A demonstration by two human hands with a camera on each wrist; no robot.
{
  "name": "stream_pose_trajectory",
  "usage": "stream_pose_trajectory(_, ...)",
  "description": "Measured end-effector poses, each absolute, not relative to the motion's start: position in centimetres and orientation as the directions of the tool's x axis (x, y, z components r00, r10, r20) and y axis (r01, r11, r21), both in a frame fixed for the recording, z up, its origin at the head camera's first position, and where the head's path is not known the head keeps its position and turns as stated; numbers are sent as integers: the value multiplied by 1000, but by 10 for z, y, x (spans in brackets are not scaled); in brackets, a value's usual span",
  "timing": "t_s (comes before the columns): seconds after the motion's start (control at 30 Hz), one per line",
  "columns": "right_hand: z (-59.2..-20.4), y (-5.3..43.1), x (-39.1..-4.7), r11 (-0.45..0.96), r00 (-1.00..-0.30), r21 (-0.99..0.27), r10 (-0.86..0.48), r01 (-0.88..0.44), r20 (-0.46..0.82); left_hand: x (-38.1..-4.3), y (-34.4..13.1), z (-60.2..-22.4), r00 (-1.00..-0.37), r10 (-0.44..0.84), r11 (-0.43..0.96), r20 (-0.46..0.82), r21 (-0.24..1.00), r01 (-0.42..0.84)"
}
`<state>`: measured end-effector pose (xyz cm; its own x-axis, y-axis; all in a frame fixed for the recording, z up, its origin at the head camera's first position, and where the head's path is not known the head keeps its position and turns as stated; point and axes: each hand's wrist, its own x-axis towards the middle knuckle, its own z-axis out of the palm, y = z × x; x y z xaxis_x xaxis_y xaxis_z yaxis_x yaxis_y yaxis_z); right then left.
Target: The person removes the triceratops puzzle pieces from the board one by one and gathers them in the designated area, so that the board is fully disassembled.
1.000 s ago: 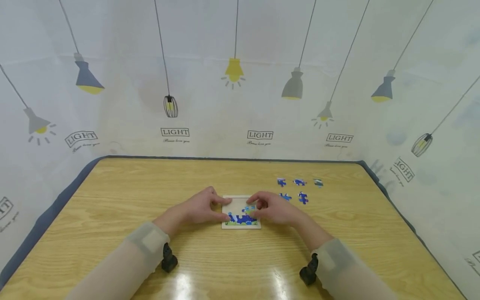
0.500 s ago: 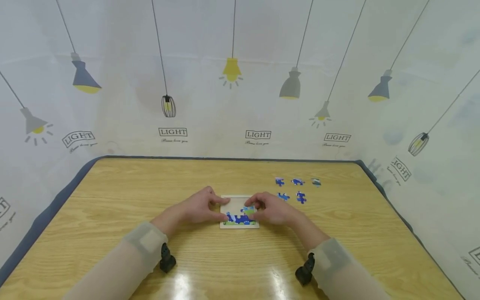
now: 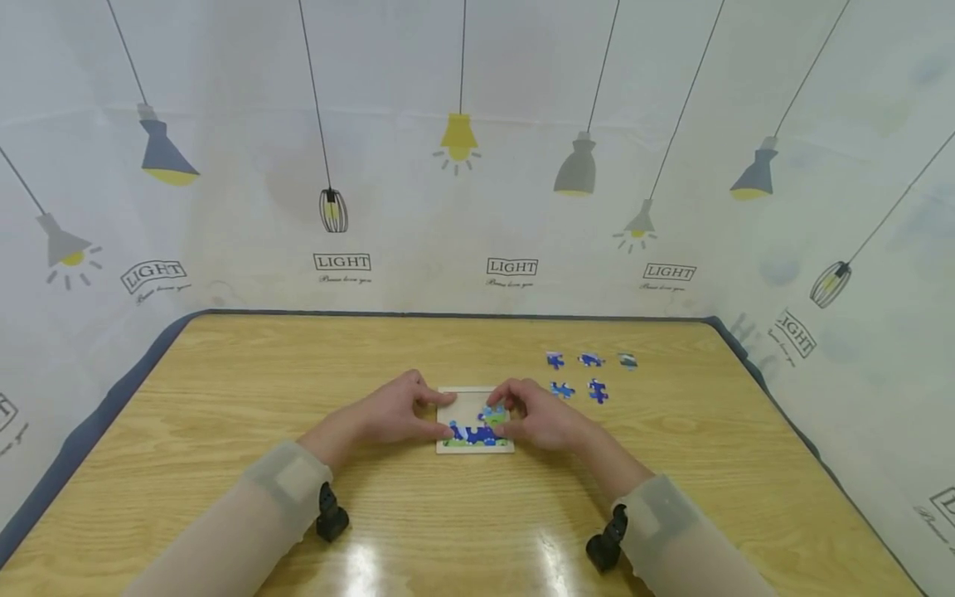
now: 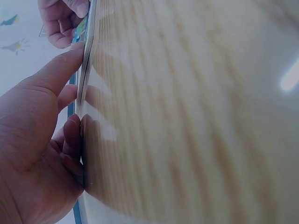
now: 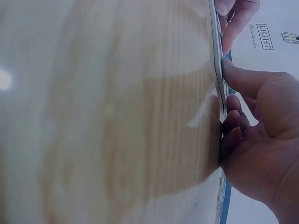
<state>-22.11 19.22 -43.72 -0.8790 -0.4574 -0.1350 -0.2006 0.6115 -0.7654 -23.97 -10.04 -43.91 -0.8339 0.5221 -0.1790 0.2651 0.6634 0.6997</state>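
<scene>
five loose pieces (image 3: pixel 598 391), one tray (image 3: pixel 475 450), your left hand (image 3: pixel 397 409) spread along its left edge, your right hand (image 3: pixel 542 414) pinching another piece (image 3: pixel 492 417)

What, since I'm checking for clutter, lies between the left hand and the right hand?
The pale puzzle board, partly filled with blue and green pieces, lies between the left hand and the right hand; the head view shows it.

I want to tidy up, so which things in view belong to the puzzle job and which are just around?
Belong to the job:
puzzle tray
pieces in the tray
five loose pieces on the table
left hand and right hand, both at the tray

Just around:
wooden table, only the work surface
lamp-printed backdrop
black wrist devices, worn
</scene>
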Motion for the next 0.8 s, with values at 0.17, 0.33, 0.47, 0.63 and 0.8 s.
stream_pose_trajectory(0.17, -439, 192, -221, 609, -890, -769, -438, -192, -125, -240, -101, -438, -838, 512, 667, -189, 701, 250)
stream_pose_trajectory(0.33, -440, 193, -221, 612, -902, -776, -406, -152, -144, -240, -100, -437, -837, 512, 666, -194, 705, 244)
stream_pose_trajectory(0.47, -441, 194, -222, 619, -912, -775, -380, -125, -156, -240, -100, -439, -837, 511, 665, -196, 707, 240)
stream_pose_trajectory(0.63, -442, 196, -222, 613, -915, -780, -375, -122, -152, -241, -100, -439, -838, 510, 669, -195, 702, 244)
stream_pose_trajectory(0.8, -443, 199, -222, 592, -914, -795, -383, -133, -132, -240, -99, -438, -838, 511, 668, -193, 703, 245)
